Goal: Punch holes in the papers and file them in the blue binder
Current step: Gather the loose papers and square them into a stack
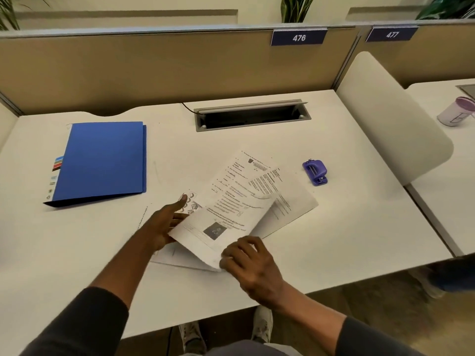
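A loose pile of printed papers (239, 201) lies fanned out in the middle of the white desk (334, 227). My left hand (164, 222) has its fingers slid under the left edge of the top sheet, thumb stretched out on the paper below. My right hand (246, 258) rests with curled fingers on the near corner of that sheet, lifting it slightly. The blue binder (102, 160) lies closed at the left of the desk. A small purple hole punch (315, 172) sits to the right of the papers, apart from both hands.
A grey cable tray (252, 116) is sunk into the desk's back. A beige partition (154, 68) stands behind it and a white side divider (390, 119) at the right. A purple-lidded cup (457, 111) stands on the neighbouring desk.
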Available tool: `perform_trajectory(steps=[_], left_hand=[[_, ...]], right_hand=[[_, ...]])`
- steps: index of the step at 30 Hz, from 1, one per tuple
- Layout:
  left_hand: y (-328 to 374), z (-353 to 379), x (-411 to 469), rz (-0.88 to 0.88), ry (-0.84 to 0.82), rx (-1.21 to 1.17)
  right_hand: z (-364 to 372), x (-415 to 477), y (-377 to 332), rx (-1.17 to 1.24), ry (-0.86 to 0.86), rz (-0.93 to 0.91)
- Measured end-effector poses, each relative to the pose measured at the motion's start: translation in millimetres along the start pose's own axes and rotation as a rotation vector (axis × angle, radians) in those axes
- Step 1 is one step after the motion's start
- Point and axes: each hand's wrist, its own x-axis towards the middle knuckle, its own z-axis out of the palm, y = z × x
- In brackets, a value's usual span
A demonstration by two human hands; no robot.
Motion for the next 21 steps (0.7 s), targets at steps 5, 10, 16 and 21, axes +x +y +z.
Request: perform_trajectory(steps=[5, 10, 16, 21], left_hand=[[-1, -17, -5, -0.014, -0.138, 0.205], [-15, -15, -5, 0.108, -0.011, 0.275], [-26, -33, -9, 0.134, 0.129, 0.24], [-31, -55, -14, 0.237, 0.201, 0.156]], right_hand=[[7, -14, -3, 0.053, -0.071, -0.094], [15, -20, 5, 0.139, -0.08, 0.032], [25, -17, 40, 0.084, -0.099, 0.55], [43, -22, 69, 0.078, -0.306, 0.78]])
